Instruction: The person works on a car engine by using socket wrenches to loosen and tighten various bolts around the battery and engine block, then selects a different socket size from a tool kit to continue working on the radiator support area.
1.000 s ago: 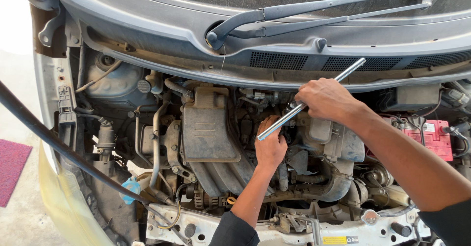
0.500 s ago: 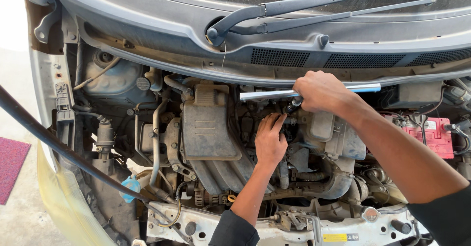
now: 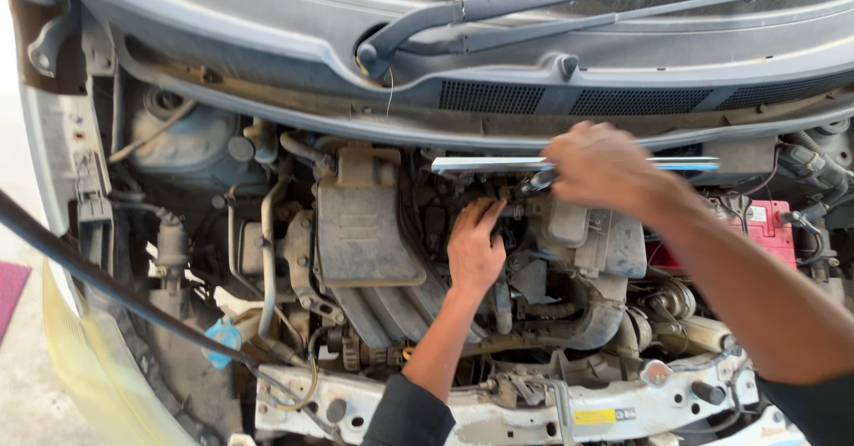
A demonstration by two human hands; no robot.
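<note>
Over an open car engine (image 3: 374,233), the right hand (image 3: 600,166) clenched a long metal wrench handle (image 3: 489,165) level for leverage, while the left hand (image 3: 474,249), fingers released, rested flat, steadying below.

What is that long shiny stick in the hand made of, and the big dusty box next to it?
The long bar in the right hand looks like polished steel: silvery, with bright glints. The boxy engine cover beside the left hand seems to be moulded plastic: dull, grey and dust-coated.
</note>
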